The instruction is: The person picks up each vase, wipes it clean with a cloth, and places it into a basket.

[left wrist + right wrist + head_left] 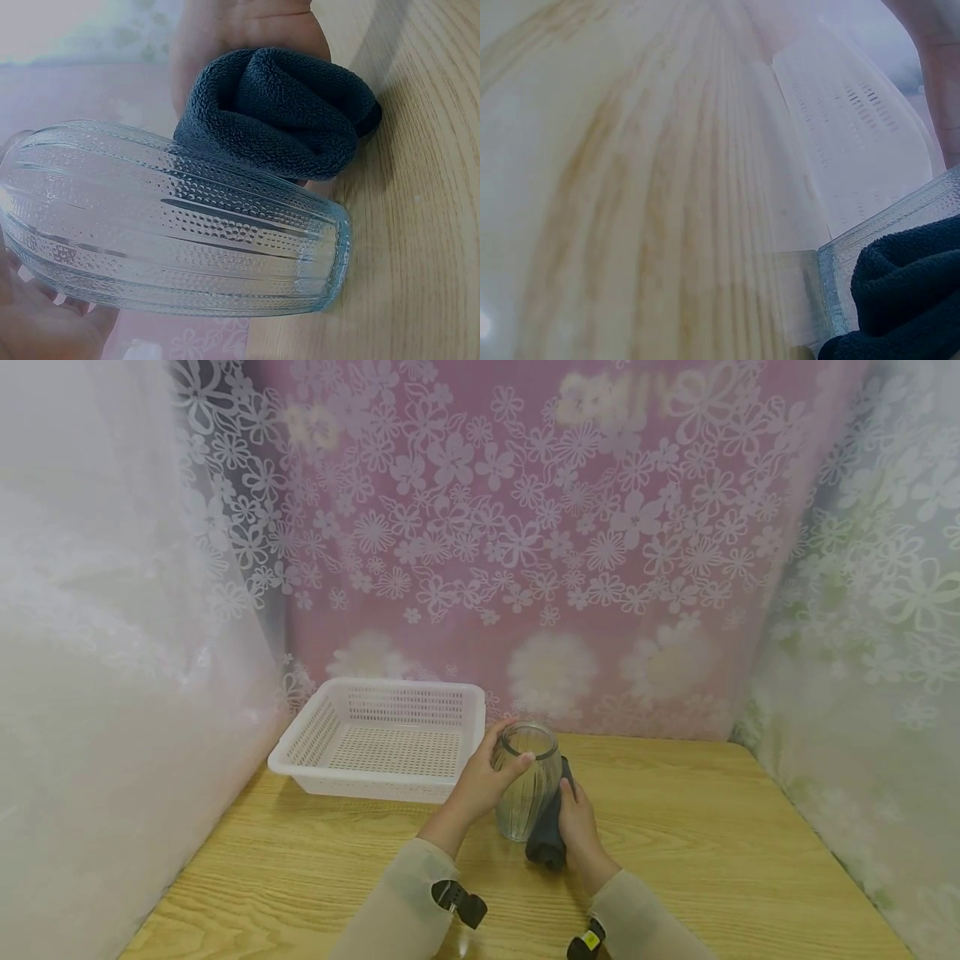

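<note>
A clear ribbed glass vase (517,806) stands roughly upright at the middle of the table, its wide mouth facing up. My left hand (482,783) grips it around the upper side, with the thumb just below the rim. In my right hand (582,828) is a folded dark towel (550,831), held against the vase's right side. The left wrist view shows the towel's thick terry folds (277,112) beside the dimpled glass (180,225). Part of the right hand's fingers is hidden behind the towel.
A white perforated plastic basket (382,787) sits at the back left, close beside the left hand. The wood-grain table (690,843) is enclosed by flower-patterned sheeting (517,527) at the back and both sides.
</note>
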Demonstrator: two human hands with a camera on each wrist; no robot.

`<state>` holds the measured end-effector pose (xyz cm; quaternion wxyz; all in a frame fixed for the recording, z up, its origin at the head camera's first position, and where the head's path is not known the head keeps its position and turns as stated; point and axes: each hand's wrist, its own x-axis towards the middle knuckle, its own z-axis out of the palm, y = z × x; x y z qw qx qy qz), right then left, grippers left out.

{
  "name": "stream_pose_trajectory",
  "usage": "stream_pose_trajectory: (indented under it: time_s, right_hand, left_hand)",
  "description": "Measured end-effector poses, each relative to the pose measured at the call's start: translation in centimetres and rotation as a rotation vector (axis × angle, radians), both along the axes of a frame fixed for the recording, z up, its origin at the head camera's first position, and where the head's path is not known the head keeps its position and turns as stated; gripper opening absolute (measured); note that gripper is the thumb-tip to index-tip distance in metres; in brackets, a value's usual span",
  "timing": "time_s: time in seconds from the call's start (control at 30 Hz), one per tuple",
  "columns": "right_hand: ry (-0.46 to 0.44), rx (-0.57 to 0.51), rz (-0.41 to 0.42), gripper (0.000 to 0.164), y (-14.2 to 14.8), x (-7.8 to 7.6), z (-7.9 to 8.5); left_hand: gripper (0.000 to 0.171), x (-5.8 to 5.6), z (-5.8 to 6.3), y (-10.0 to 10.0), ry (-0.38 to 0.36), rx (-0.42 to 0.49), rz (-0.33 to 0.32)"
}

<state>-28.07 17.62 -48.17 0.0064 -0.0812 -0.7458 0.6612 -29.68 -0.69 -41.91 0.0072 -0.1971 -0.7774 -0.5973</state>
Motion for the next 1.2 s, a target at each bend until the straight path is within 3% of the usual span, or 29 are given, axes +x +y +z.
stream_pose_trajectory:
  time_s: [0.6, 1.2]
  right_hand:
    - [-0.020, 0.036, -0.013, 0.067, -0.07, -0.18, -0.25]
    - [-0.068, 0.140, 0.037, 0.065, 0.72, -0.85, 0.03]
  left_hand:
    - [0.066, -0.02, -0.13, 0.06, -0.004, 0.005, 0.000]
    - [0.067, -0.06, -0.04, 0.01, 0.002, 0.002, -0.001]
